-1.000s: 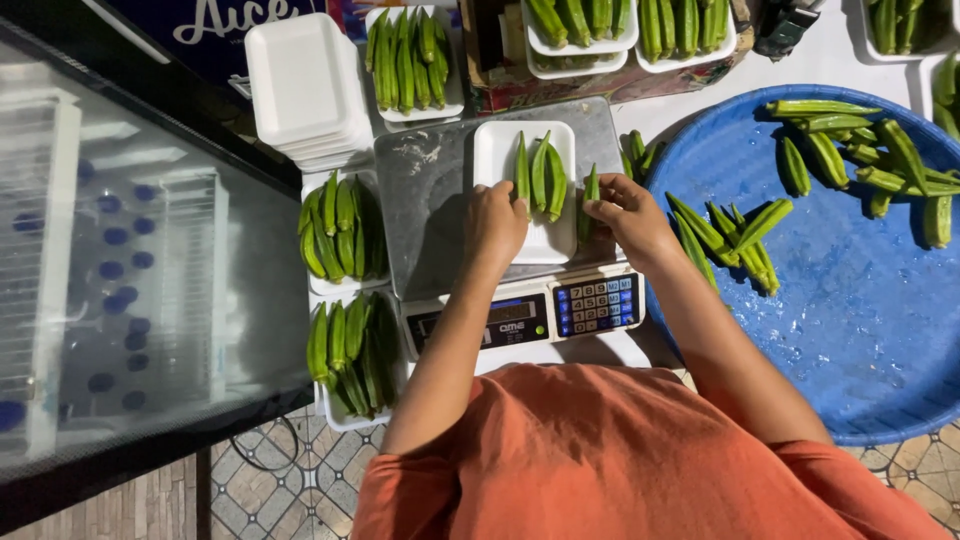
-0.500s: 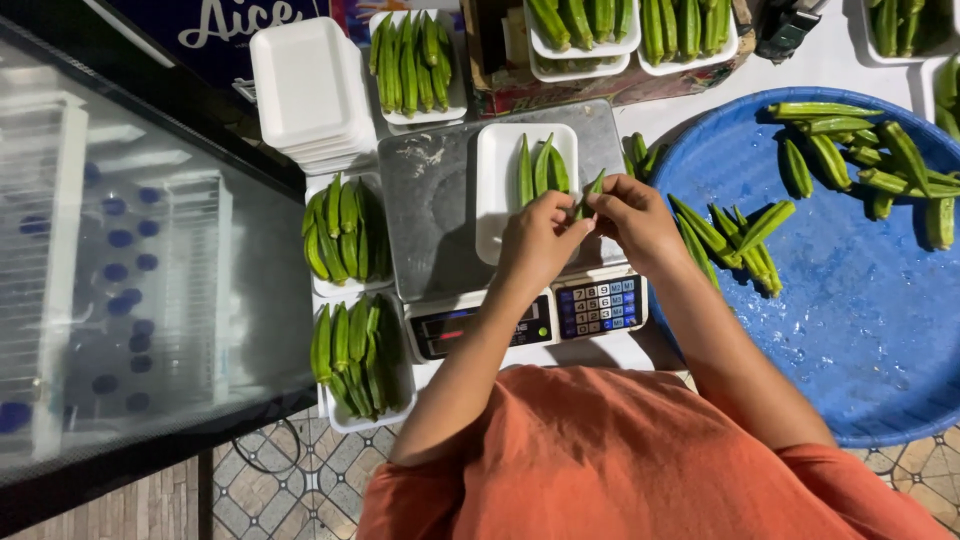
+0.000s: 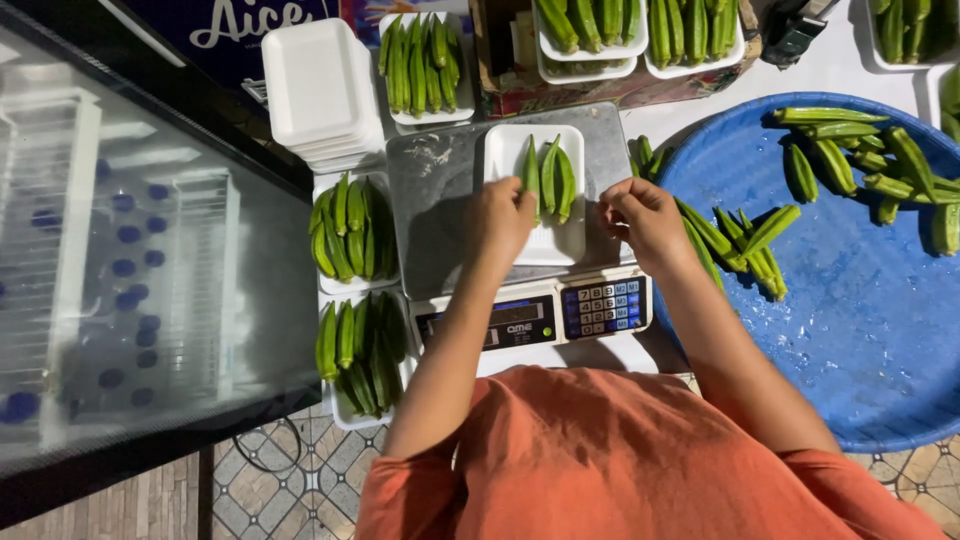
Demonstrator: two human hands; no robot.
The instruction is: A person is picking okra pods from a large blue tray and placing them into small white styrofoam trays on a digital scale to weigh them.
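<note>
- At the centre of the frame a white foam tray (image 3: 535, 240) sits on the steel pan of a digital scale (image 3: 430, 200), with three okra pods (image 3: 548, 178) lying lengthwise in its upper half.
- Left hand (image 3: 500, 222) rests on the tray's left edge, fingers curled around the lower end of the leftmost pod; half a second ago this hand was lower, near the tray's bottom right corner, close against the other hand.
- Right hand (image 3: 645, 215) is now off the tray, over the scale's right edge beside the blue tub (image 3: 860, 330); its fingers are folded shut, and whether they hold anything cannot be told. Earlier it was touching a pod at the tray's right rim.
- Loose okra (image 3: 750, 240) lies in the tub just right of that hand, more at the upper right.
- Left of the scale two filled trays of okra (image 3: 350, 235) sit one below the other, with a stack of empty foam trays (image 3: 315, 90) at upper left.
- Further filled trays line the top edge of the frame on the tabletop.
</note>
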